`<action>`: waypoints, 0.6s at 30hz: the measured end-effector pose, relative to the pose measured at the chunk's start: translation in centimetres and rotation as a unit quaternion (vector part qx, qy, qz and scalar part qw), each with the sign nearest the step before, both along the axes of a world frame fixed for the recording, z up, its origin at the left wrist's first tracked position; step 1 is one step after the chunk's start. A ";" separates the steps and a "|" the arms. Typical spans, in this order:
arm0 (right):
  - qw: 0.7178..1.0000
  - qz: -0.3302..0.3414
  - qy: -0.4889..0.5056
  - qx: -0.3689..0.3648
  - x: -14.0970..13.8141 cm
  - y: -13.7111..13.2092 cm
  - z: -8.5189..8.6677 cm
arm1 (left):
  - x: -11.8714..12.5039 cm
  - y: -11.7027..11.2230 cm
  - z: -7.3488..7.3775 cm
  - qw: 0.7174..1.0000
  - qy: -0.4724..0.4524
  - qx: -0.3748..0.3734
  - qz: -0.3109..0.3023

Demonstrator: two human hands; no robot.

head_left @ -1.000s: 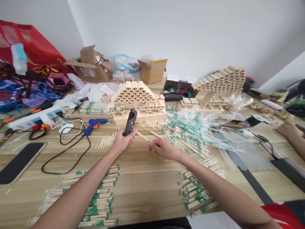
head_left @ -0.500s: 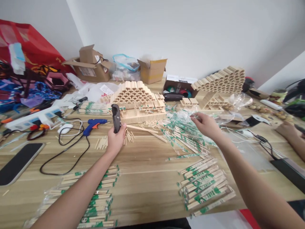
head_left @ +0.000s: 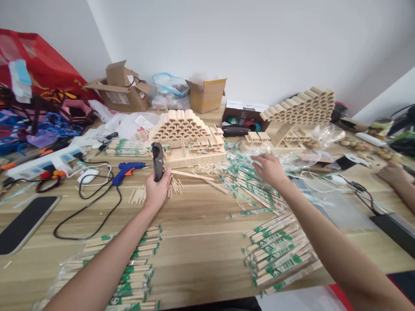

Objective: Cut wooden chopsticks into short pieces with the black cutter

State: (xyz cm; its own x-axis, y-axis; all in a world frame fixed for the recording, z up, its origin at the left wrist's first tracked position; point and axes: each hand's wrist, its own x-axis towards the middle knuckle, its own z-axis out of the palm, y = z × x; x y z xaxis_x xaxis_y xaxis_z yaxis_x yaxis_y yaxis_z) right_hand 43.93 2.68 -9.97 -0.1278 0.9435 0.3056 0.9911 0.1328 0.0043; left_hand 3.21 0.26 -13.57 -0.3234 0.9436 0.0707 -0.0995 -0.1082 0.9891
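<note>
My left hand point(head_left: 157, 188) is closed around a dark grey hand tool point(head_left: 158, 162) that stands upright; its working end is hidden, so I cannot tell its kind. Beside this hand lie long chopsticks point(head_left: 194, 175) and short cut pieces of stick point(head_left: 138, 194). My right hand point(head_left: 269, 169) is open, fingers spread, above a heap of green-and-clear wrappers point(head_left: 241, 166) and wrapped chopsticks point(head_left: 256, 185). Whether its fingertips touch the wrappers, I cannot tell. Straight ahead stands a stepped structure built of wooden sticks point(head_left: 184, 138).
On the left are a blue glue gun point(head_left: 128, 172) with its looping black cord, a phone point(head_left: 27, 224) and a power strip point(head_left: 45, 163). Wrapped chopsticks point(head_left: 279, 255) lie in front. A second stick structure point(head_left: 301, 110) is behind right. Another person's hand point(head_left: 392, 175) rests far right.
My right hand has moved a little left and its fingers have spread over the wrappers. My left hand keeps the grey tool in nearly the same place.
</note>
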 end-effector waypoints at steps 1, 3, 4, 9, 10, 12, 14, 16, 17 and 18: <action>1.000 0.002 0.004 0.006 0.0 -0.1 -0.1 | 0.0 0.0 0.0 1.000 0.002 0.003 -0.001; 0.999 0.002 0.012 0.032 -0.2 -0.5 0.1 | 0.0 0.0 0.0 1.000 0.006 0.004 0.000; 0.999 0.002 0.016 0.051 -0.3 -0.8 0.3 | 0.1 -0.1 0.1 1.000 0.007 0.004 0.001; 0.989 0.031 0.069 0.124 -2.7 -2.3 2.3 | 0.2 -0.2 0.3 1.000 0.005 0.002 0.002; 0.987 0.048 0.090 0.129 -3.6 -2.7 2.6 | 0.2 -0.2 0.3 1.000 0.005 0.004 -0.001; 0.977 0.098 0.144 0.127 -5.8 -3.4 2.9 | 0.2 -0.2 0.3 1.000 0.004 0.008 -0.006; 0.960 0.139 0.219 0.103 -8.4 -4.0 2.4 | 0.2 -0.2 0.2 1.000 0.003 0.009 -0.009; 0.941 0.170 0.284 0.062 -11.0 -4.6 1.1 | 0.1 -0.3 0.2 1.000 0.009 0.012 -0.005; 0.936 0.183 0.299 0.033 -12.0 -4.7 0.3 | 0.0 -0.3 0.2 1.000 0.013 0.014 -0.004; 0.935 0.183 0.303 0.020 -12.9 -4.8 -0.5 | 0.0 -0.4 0.2 1.000 0.017 0.016 -0.003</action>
State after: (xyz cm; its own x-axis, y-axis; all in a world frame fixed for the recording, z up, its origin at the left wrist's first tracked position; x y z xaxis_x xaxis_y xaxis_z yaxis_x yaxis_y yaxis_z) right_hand 31.01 -2.13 -10.48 -0.2315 0.8575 0.4595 0.7019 0.4743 -0.5314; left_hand 3.20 -0.11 -13.39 -0.3139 0.9428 0.1123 -0.0677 -0.1403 0.9878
